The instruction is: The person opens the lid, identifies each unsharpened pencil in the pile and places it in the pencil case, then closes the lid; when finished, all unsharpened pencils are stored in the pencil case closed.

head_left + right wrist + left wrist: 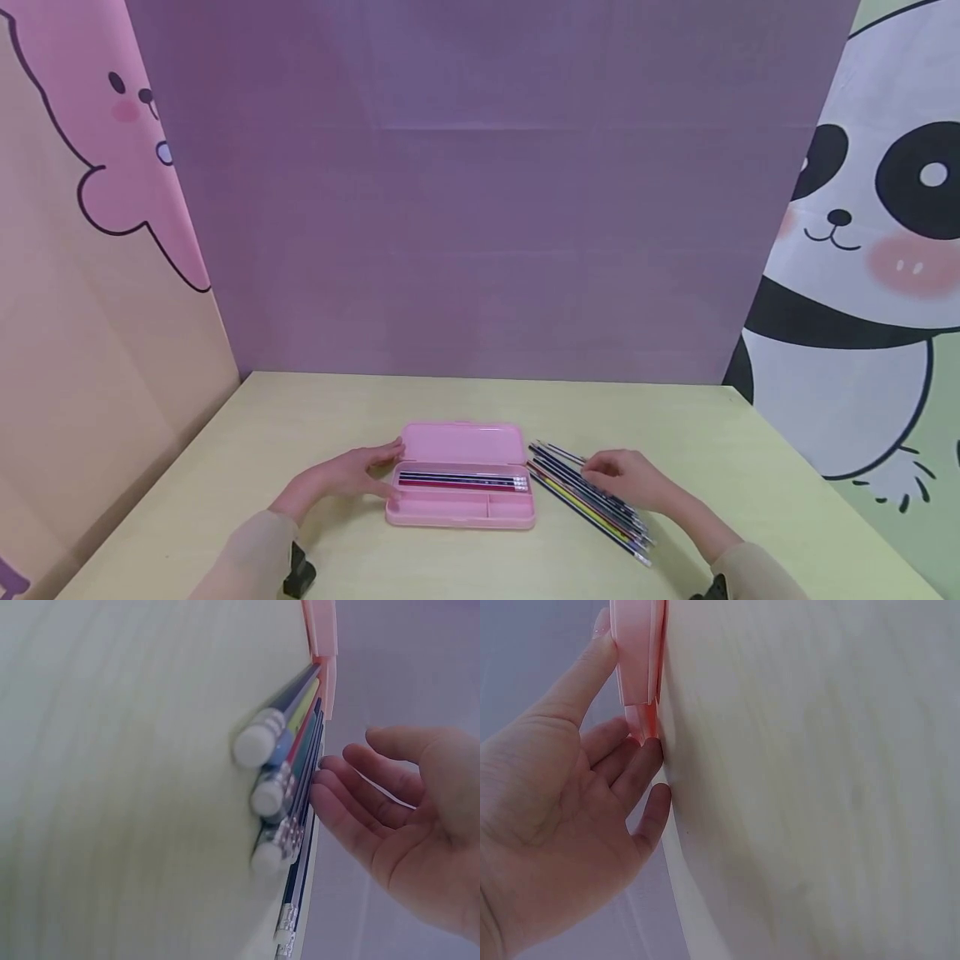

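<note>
The pink pencil case (459,487) lies open in the lower middle of the head view, on the pale yellow-green table (300,425). It is a long plastic box with rounded corners, its lid laid back flat toward the wall, and a few pencils (461,481) lie side by side in its upper tray. No brand or writing can be read on the case or on the pencils. The left hand (352,477) rests against the left end of the case with relaxed, nearly straight fingers; in the left wrist view the fingertips (646,754) touch the pink edge. Just right of the case, a loose pile of pencils (588,500) lies slanted on the table, thin, striped in dark, yellow and red, with metal bands and white erasers. The right hand (626,479) lies open over this pile, fingers loosely extended and touching the pencils, gripping none. Behind stands a smooth purple wall (480,208), with a pink cartoon animal (112,142) at the upper left and a panda (877,250) at the right.
</note>
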Available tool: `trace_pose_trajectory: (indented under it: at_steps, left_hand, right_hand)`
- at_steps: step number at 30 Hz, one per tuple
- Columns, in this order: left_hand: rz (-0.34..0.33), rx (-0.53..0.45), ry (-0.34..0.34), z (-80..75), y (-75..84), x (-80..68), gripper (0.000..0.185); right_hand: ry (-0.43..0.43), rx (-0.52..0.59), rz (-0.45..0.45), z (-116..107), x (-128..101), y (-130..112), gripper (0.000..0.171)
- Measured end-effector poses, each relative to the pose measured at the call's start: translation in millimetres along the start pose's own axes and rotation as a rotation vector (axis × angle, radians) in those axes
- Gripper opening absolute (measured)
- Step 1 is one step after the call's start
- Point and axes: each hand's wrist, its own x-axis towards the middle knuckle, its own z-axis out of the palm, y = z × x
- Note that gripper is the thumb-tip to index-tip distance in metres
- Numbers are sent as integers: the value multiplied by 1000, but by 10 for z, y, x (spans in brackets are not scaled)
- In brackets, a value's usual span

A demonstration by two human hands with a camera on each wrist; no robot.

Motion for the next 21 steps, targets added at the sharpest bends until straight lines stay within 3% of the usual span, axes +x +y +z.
trace_pose_trajectory:
  at_steps: [9, 21]
  left_hand:
    - [29, 32, -8, -13, -3, -10, 87]
    - [17, 26, -6, -14, -3, -10, 87]
  right_hand:
    - [-27, -73, -16, 7, -42, 22, 14]
    - [-29, -68, -19, 4, -76, 75, 7]
